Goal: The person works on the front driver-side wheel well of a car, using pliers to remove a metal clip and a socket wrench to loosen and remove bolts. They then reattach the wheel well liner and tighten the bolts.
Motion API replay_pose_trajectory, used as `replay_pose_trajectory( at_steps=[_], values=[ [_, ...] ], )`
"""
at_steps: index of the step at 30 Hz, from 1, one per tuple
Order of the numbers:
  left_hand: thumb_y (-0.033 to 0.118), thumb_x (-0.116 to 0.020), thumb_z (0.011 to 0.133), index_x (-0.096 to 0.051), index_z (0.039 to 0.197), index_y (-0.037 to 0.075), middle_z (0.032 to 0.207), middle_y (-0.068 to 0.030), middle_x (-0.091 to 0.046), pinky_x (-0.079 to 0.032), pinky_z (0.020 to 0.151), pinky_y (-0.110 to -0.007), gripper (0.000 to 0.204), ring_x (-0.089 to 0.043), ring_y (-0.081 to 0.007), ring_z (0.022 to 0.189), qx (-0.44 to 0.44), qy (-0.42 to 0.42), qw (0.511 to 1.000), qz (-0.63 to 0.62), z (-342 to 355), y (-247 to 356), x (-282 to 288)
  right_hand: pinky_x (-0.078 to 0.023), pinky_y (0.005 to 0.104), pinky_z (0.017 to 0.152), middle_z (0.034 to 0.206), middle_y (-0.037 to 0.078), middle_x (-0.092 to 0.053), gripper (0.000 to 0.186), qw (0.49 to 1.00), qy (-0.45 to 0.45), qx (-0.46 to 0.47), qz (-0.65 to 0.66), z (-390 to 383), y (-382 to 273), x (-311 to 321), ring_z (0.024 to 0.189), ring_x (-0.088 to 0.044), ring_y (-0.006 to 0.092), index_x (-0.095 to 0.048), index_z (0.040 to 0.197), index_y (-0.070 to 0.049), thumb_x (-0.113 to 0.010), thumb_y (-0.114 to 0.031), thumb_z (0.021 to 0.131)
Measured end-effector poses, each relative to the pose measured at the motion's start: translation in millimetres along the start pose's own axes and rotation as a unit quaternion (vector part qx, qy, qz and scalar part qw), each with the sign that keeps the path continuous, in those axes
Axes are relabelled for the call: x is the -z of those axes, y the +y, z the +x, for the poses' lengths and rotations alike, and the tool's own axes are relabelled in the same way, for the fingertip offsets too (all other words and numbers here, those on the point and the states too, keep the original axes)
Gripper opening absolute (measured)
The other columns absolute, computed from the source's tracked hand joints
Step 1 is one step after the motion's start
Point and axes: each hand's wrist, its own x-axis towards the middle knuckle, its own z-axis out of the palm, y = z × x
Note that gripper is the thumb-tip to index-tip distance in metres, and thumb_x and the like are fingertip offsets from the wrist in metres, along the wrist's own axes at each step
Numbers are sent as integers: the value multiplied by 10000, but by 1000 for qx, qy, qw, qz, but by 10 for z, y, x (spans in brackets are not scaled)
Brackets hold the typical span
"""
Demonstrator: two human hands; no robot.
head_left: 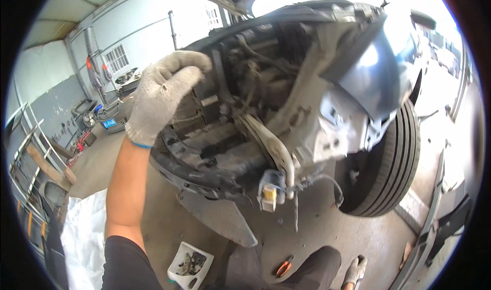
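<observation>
Metal car front end [273, 141]: stands straight ahead of me, stripped open, with the engine bay [255, 80] bare and a pale rail running down toward me.
Left hand [159, 95]: gloved in off-white knit with a blue cuff edge, raised before the bay's left side; I cannot tell whether it touches the car.
Left fingers: bent over toward my thumb; I cannot tell whether they meet or pinch anything.
Right hand [354, 270]: gloved too, low by my right knee [322, 262]; I cannot tell whether those fingers are apart or together.
Hanging part: a grey and yellow piece [269, 194] at the rail's lower end, cable beside it.
Fender [373, 80]: dark and glossy, above the right-hand tyre [401, 170].
Loose panel [220, 216]: flat, grey, below the front crossbar [199, 180].
Floor by my legs: a white tray [176, 261] with small dark parts in it, and orange-handled pliers [284, 267] near my right knee.
Farther left: white sheeting [84, 233], then a dark bumper [110, 117] with a blue plate.
</observation>
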Motion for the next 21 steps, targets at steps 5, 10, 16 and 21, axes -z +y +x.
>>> replay_pose_trajectory(
  at_steps=[5,10,16,21],
  values=[
    [142,-550,953,-682,1212,5,1221,-140,-693,-535,904,-267,322,-665,-155,1019,51,176,965,188,390,-454,1031,-539,380,884,1153,179,-659,364,985,-80,125,85,-23,-1768,388,986,-640,286,-592,1311,20,-602,-124,978],
    [210,-541,919,-652,1303,53,1290,-156,-680,-473,1064,-356,429,-643,-265,1188,70,127,951,273,1151,-1006,1238,-544,394,835,1067,169,-677,282,848,-139,486,161,-532,-3644,697,911,-656,305,-666,1208,-24,-634,-61,931],
    [206,-512,908,-659,1271,36,1249,-164,-697,-461,1064,-334,427,-642,-268,1190,65,52,944,318,1471,-1101,1584,-528,406,763,949,121,-691,461,629,-104,731,243,-1052,-5278,199,825,-662,315,-653,1069,-13,-725,-61,616],
    [264,-554,872,-716,1199,52,1164,-172,-727,-502,991,-351,422,-676,-281,1097,86,-64,937,332,1589,-1086,1560,-522,463,843,981,106,-683,446,678,-70,707,187,-1131,-5396,-243,914,-650,344,-646,1075,-42,-758,-105,648]
  ],
)
